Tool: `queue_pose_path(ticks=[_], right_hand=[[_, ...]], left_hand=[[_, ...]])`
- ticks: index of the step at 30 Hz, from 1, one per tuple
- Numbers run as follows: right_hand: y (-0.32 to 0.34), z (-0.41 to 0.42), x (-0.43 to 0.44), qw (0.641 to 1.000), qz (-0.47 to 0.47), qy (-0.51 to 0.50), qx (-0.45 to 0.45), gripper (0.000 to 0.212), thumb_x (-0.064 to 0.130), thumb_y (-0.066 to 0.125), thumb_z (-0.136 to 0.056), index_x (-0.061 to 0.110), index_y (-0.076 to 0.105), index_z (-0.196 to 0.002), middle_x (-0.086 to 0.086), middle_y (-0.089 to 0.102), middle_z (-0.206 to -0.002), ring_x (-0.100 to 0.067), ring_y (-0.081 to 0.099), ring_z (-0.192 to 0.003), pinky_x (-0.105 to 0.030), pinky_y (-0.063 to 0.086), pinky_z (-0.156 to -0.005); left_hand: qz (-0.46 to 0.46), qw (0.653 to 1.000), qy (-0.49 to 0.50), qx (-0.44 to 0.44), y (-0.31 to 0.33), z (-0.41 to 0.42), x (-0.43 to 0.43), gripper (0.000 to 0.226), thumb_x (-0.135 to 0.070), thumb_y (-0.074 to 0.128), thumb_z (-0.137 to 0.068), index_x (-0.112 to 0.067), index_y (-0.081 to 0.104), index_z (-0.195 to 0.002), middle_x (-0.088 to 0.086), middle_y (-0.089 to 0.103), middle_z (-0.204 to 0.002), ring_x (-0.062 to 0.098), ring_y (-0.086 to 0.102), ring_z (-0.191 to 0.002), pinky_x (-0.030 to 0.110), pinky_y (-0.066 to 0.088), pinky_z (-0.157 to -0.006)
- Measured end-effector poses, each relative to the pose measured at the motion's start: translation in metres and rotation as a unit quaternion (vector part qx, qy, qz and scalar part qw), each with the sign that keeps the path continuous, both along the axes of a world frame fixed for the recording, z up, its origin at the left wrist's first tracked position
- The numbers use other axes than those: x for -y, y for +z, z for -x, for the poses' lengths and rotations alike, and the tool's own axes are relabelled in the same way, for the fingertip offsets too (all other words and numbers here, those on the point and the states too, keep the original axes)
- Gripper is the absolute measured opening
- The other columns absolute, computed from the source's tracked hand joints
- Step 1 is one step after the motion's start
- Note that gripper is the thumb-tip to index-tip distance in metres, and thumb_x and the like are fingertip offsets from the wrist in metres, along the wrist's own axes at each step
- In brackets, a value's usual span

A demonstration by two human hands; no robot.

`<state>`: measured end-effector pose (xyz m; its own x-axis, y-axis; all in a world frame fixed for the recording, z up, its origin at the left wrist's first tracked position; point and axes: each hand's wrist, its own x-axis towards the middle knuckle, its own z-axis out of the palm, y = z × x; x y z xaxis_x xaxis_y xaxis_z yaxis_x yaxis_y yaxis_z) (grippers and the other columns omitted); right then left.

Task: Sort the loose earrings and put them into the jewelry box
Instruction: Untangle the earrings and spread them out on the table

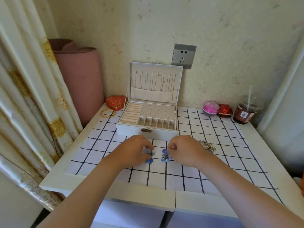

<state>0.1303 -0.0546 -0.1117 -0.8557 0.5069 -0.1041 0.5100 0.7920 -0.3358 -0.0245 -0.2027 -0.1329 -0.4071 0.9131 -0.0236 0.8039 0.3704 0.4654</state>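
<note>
Head view: two bare hands low over a checked cloth [213, 129] on a white table [54, 181]. Left hand [134, 150] curled, fingertips pinching a blue-and-silver earring [150, 156] against the cloth. Right hand [184, 149] curled likewise, fingertips on a second blue earring [165, 155] just inboard of it. The two earrings lie side by side between the hands, close but apart. Just beyond both hands: one white jewelry box [148, 131], lid up, latch facing the hands; its tray shows ring rolls, a perforated panel and six small compartments. Just outboard of the right hand: one tangle of metal chain pieces [208, 146], count unclear. Beyond the left hand: one red heart-shaped box [116, 100] and one bundle of gold bangles [108, 112]. Far beyond the right hand: one pink ball [210, 107], one red pouch [225, 110], one lidded drink cup [246, 111].
</note>
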Motion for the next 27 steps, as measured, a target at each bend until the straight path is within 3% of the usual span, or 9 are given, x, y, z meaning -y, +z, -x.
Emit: queue_pose_path(ticks=[3, 8, 14, 19, 24, 27], right_hand=[[-0.005, 0.001, 0.008, 0.999, 0.018, 0.014, 0.039, 0.022, 0.040, 0.067, -0.086, 0.027, 0.071, -0.104, 0.009, 0.067, -0.098, -0.014, 0.063, -0.091, -0.031, 0.055, -0.079], [-0.015, 0.013, 0.015, 0.999, -0.014, 0.049, -0.005, 0.019, 0.038, 0.065, -0.089, 0.023, 0.074, -0.097, 0.003, 0.067, -0.087, -0.018, 0.063, -0.080, -0.032, 0.053, -0.069], [0.007, -0.002, 0.002, 0.999, 0.002, 0.019, -0.042, 0.034, 0.047, 0.064, -0.091, 0.033, 0.065, -0.122, 0.013, 0.066, -0.107, -0.011, 0.061, -0.098, -0.032, 0.050, -0.084], [0.013, -0.038, -0.052, 0.994, -0.025, -0.082, -0.073, 0.022, 0.028, 0.061, -0.094, 0.035, 0.068, -0.114, 0.016, 0.066, -0.101, -0.006, 0.059, -0.088, -0.027, 0.043, -0.071], [0.002, -0.065, -0.091, 0.995, -0.012, -0.087, -0.039, 0.027, 0.024, 0.067, -0.092, 0.035, 0.069, -0.115, 0.016, 0.064, -0.108, -0.010, 0.060, -0.104, -0.032, 0.051, -0.088], [-0.002, -0.073, -0.101, 0.998, 0.000, -0.060, -0.031, 0.022, 0.028, 0.069, -0.091, 0.035, 0.072, -0.112, 0.020, 0.060, -0.101, -0.008, 0.059, -0.101, -0.030, 0.050, -0.087]], left_hand=[[0.008, 1.000, -0.005, -0.026, -0.003, -0.002, -0.002, 0.029, -0.037, 0.071, -0.086, -0.037, 0.069, -0.115, -0.016, 0.057, -0.111, 0.006, 0.050, -0.093, 0.021, 0.040, -0.080], [0.010, 0.997, 0.011, -0.074, -0.004, 0.001, -0.002, 0.027, -0.042, 0.070, -0.086, -0.039, 0.069, -0.113, -0.014, 0.059, -0.106, 0.010, 0.051, -0.093, 0.026, 0.041, -0.082], [-0.035, 0.998, -0.005, -0.047, 0.009, -0.006, -0.007, 0.027, -0.037, 0.070, -0.087, -0.035, 0.067, -0.114, -0.015, 0.059, -0.108, 0.005, 0.053, -0.098, 0.026, 0.049, -0.085], [-0.084, 0.996, -0.044, 0.001, 0.023, -0.034, -0.038, 0.020, -0.029, 0.065, -0.093, -0.035, 0.067, -0.111, -0.018, 0.059, -0.108, 0.002, 0.056, -0.094, 0.021, 0.047, -0.082], [-0.071, 0.992, -0.100, -0.020, 0.023, -0.070, -0.090, 0.027, -0.021, 0.057, -0.097, -0.026, 0.066, -0.122, -0.006, 0.061, -0.118, 0.011, 0.056, -0.107, 0.028, 0.046, -0.093], [-0.042, 0.992, -0.099, -0.059, 0.011, -0.083, -0.119, 0.035, -0.016, 0.055, -0.097, -0.023, 0.061, -0.131, 0.000, 0.059, -0.125, 0.019, 0.054, -0.115, 0.035, 0.047, -0.096]])
